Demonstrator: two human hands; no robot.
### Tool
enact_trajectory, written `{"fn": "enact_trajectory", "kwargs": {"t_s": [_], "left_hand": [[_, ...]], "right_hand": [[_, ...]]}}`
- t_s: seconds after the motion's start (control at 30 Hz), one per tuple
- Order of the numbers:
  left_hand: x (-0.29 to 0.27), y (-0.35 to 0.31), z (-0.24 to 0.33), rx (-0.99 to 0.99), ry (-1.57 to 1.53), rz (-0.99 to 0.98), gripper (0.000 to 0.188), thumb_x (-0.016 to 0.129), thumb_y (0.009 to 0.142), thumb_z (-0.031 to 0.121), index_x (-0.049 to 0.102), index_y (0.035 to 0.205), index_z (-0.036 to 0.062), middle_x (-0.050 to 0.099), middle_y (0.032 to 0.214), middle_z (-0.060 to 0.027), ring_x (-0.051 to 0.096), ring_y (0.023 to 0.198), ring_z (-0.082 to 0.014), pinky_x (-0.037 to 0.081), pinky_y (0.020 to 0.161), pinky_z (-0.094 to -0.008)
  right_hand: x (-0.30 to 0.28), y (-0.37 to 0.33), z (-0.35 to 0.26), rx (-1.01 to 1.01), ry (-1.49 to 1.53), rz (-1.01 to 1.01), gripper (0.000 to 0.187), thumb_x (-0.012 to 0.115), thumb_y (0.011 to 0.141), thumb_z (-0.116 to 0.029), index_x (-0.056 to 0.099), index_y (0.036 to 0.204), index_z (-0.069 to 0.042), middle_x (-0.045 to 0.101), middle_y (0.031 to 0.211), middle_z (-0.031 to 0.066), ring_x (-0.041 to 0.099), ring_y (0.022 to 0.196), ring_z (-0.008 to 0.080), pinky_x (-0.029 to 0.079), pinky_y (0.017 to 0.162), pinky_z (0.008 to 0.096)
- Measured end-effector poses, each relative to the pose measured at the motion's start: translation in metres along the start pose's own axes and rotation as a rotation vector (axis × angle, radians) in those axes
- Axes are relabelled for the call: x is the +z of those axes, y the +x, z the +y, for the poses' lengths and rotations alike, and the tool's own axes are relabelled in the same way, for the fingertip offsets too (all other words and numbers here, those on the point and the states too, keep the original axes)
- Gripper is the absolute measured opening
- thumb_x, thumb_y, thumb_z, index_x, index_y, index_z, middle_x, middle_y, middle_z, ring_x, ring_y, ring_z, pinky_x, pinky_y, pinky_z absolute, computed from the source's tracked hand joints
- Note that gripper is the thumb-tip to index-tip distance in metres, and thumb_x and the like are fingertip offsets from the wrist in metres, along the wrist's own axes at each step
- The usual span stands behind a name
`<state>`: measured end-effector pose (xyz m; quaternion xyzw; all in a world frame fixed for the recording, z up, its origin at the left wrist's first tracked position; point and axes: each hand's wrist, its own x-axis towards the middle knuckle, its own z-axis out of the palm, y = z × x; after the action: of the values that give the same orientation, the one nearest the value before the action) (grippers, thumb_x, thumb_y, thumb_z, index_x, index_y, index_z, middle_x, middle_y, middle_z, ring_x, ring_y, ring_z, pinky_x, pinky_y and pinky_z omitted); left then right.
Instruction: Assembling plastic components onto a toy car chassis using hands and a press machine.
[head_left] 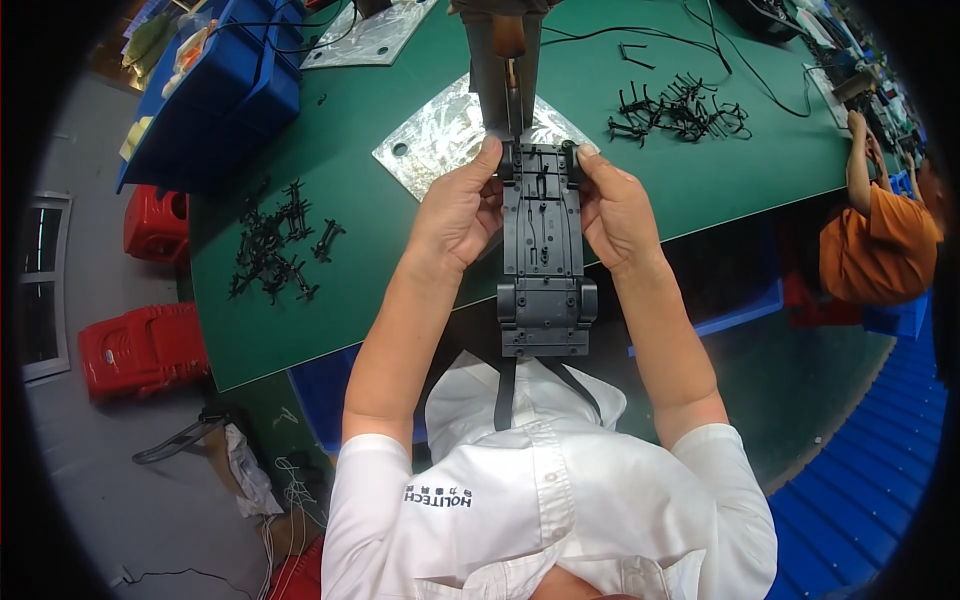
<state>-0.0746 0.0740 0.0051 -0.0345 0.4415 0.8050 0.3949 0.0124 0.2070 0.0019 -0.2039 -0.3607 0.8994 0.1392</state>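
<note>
My left hand (460, 208) and my right hand (618, 208) grip a long black plastic toy car chassis (543, 240) by its far end, one on each side. Both thumbs press on the rounded wheel arches there. Its near end, with two more arches, reaches back over the table's edge toward my white shirt. Small posts, holes and thin rods show on the face turned up. Just beyond the far end stands a bench machine (490, 75) with a thin vertical metal spindle; I cannot tell whether its tip touches the chassis. Under it lies a shiny metal base plate (430, 140).
Black axle-like parts (270, 240) lie piled on the green table (350, 320) at left, thin black linkage parts (680, 110) at right. A blue bin (225, 95) stands far left, red stools (145, 345) beside the table. A person in orange (875, 250) works at right.
</note>
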Motion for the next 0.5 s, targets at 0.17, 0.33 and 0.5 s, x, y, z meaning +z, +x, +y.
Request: {"fn": "enact_trajectory", "kwargs": {"t_s": [0.17,0.33,0.5], "left_hand": [[0.0001,0.0005,-0.0005,0.003,0.0,0.002,0.033,0.064,0.082,0.033,0.059,0.094,0.0029,0.061,0.083,-0.0046,0.054,0.073,-0.0146,0.046,0.067,-0.0304],[0.0022,-0.0011,0.0007,0.011,0.006,0.001,0.033,0.064,0.081,0.033,0.059,0.094,0.0023,0.061,0.083,-0.0047,0.055,0.074,-0.015,0.047,0.068,-0.0309],[0.0003,0.0025,0.0,-0.001,-0.018,0.026,0.03,0.064,0.082,0.031,0.06,0.094,0.003,0.061,0.082,-0.0037,0.054,0.073,-0.0134,0.047,0.069,-0.0287]], "right_hand": [[-0.0004,0.0004,-0.0003,0.002,0.002,0.003,0.025,0.049,0.091,-0.018,0.056,0.097,0.005,0.061,0.089,0.0088,0.059,0.077,0.0139,0.05,0.069,0.0273],[-0.0012,0.0007,0.0006,0.0,-0.004,0.009,0.025,0.048,0.091,-0.019,0.056,0.096,0.005,0.061,0.088,0.0089,0.059,0.076,0.0138,0.051,0.069,0.0272],[-0.0009,0.001,0.0013,-0.003,-0.012,-0.005,0.025,0.048,0.091,-0.019,0.056,0.096,0.004,0.061,0.087,0.0083,0.059,0.076,0.0133,0.051,0.068,0.0269]]}}
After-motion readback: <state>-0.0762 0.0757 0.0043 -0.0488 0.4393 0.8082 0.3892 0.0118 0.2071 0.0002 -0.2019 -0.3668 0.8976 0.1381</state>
